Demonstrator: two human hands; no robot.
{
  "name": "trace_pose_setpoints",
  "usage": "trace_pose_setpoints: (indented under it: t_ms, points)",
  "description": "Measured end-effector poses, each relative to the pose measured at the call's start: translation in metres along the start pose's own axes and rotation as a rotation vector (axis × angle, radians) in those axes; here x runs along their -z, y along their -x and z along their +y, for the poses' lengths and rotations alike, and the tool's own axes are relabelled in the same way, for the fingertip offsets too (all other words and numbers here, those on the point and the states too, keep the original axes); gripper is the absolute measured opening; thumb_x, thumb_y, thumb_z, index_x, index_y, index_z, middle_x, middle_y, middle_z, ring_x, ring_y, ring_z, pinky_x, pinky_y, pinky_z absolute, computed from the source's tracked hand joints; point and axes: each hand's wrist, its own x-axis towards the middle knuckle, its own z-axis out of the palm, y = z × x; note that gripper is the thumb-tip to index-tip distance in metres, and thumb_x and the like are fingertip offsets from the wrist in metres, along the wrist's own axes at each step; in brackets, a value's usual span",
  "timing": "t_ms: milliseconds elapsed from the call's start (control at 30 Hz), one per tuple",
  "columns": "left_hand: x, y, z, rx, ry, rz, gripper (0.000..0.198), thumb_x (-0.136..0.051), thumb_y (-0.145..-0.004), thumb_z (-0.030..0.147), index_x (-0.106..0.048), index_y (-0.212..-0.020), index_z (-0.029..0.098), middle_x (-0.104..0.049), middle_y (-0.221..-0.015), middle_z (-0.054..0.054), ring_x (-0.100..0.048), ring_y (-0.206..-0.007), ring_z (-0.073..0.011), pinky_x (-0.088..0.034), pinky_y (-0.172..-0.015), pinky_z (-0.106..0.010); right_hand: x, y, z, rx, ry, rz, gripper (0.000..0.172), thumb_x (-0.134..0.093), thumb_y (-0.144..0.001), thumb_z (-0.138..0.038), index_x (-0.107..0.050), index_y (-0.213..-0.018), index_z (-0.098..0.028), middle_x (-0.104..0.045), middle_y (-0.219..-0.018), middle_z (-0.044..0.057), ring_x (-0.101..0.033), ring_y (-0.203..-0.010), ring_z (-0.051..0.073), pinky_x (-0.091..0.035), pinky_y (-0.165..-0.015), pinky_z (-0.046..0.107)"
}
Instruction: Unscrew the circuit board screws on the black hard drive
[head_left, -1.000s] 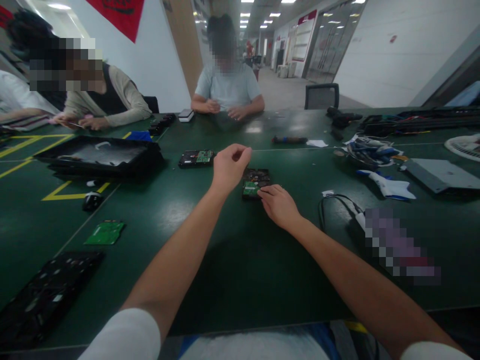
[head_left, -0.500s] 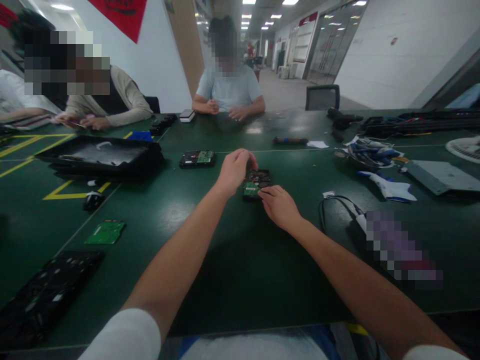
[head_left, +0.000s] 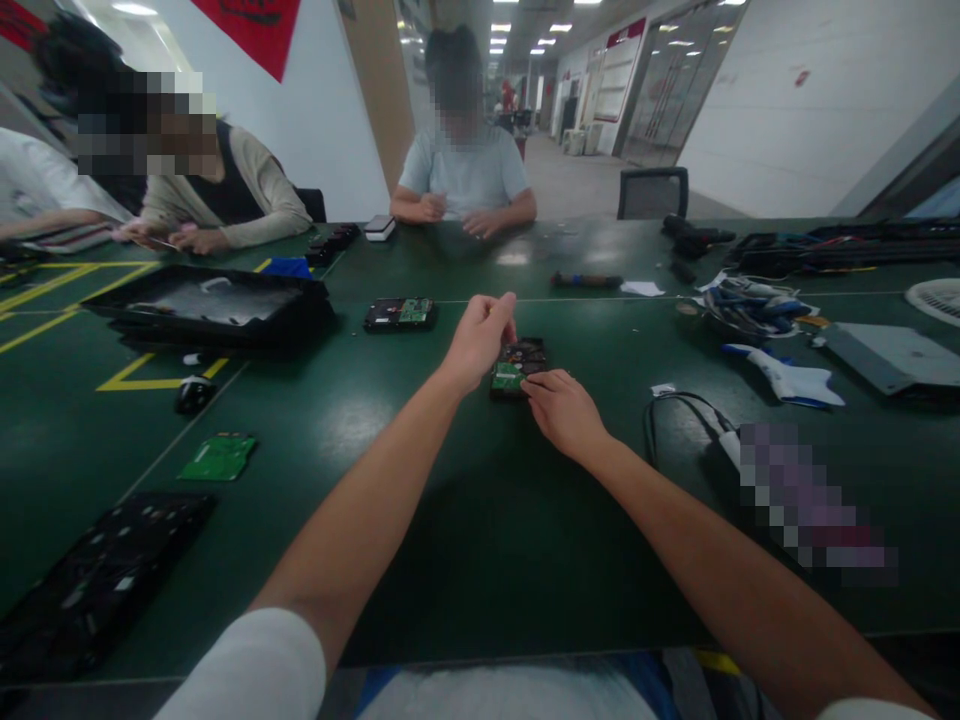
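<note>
A hard drive (head_left: 529, 352) lies on the green table in front of me, its green circuit board (head_left: 508, 378) facing up at the near end. My right hand (head_left: 566, 410) pinches the drive's near right side, beside the board. Just over the drive's left edge is my left hand (head_left: 480, 343), closed, its thumb on top and its fingers curled. Whatever it may hold is hidden behind the hand. To the left, another hard drive (head_left: 399, 314) sits flat, board up.
At left are a black tray (head_left: 292, 318), a mouse (head_left: 194, 394), a loose green circuit board (head_left: 218, 457) and a black flat unit (head_left: 105, 575). On the right lie a cable (head_left: 686, 394), a glove (head_left: 795, 383) and a metal box (head_left: 892, 352). A person (head_left: 472, 180) sits opposite.
My left hand has turned slightly, with the thumb now raised higher above the drive. My right hand keeps its place on the drive. The whole view has shifted a little.
</note>
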Motion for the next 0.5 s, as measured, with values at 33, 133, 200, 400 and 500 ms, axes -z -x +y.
trace_pose_setpoints:
  t_ms: [33,133,200,400,500]
  points:
    - [0.000,0.000,0.000,-0.004,-0.001,-0.003,0.037,-0.064,-0.103,0.056,-0.055,-0.085,0.024,-0.062,-0.072,0.002,-0.058,-0.066,-0.0135,-0.047,-0.071,-0.029,0.000,0.000,0.000,0.002,0.001,0.000,0.035,-0.057,-0.103,-0.015,-0.078,-0.131,-0.019,-0.073,-0.133,0.015,-0.062,-0.119,0.031,-0.053,-0.103,0.048]
    - [0.003,-0.001,0.003,-0.039,-0.045,-0.004,0.038,-0.069,-0.101,0.053,-0.056,-0.082,0.023,-0.060,-0.074,0.002,-0.056,-0.069,-0.0130,-0.045,-0.070,-0.028,-0.001,0.000,0.001,0.010,0.005,0.000,0.035,-0.057,-0.104,-0.015,-0.077,-0.132,-0.019,-0.073,-0.132,0.014,-0.062,-0.118,0.031,-0.053,-0.103,0.048]
    - [0.005,-0.002,0.005,-0.078,-0.097,-0.008,0.040,-0.071,-0.099,0.053,-0.058,-0.077,0.022,-0.056,-0.072,0.002,-0.053,-0.068,-0.0128,-0.044,-0.069,-0.028,-0.001,0.000,0.002,0.018,0.009,-0.001,0.036,-0.056,-0.104,-0.015,-0.077,-0.133,-0.018,-0.073,-0.132,0.015,-0.061,-0.118,0.031,-0.053,-0.104,0.049]
    - [0.006,0.000,0.011,-0.091,-0.082,-0.090,0.036,-0.070,-0.099,0.053,-0.071,-0.081,0.022,-0.063,-0.075,0.000,-0.058,-0.071,-0.0140,-0.047,-0.069,-0.028,-0.001,0.000,0.002,0.014,0.005,-0.009,0.036,-0.056,-0.103,-0.015,-0.077,-0.133,-0.018,-0.073,-0.133,0.015,-0.062,-0.118,0.031,-0.053,-0.103,0.049]
    - [0.003,0.001,0.010,0.015,0.046,-0.095,0.034,-0.070,-0.098,0.055,-0.069,-0.087,0.023,-0.066,-0.075,-0.001,-0.062,-0.069,-0.0143,-0.050,-0.067,-0.028,-0.001,0.000,0.001,0.009,0.006,-0.009,0.036,-0.056,-0.104,-0.015,-0.077,-0.133,-0.019,-0.073,-0.133,0.015,-0.061,-0.118,0.031,-0.053,-0.103,0.048]
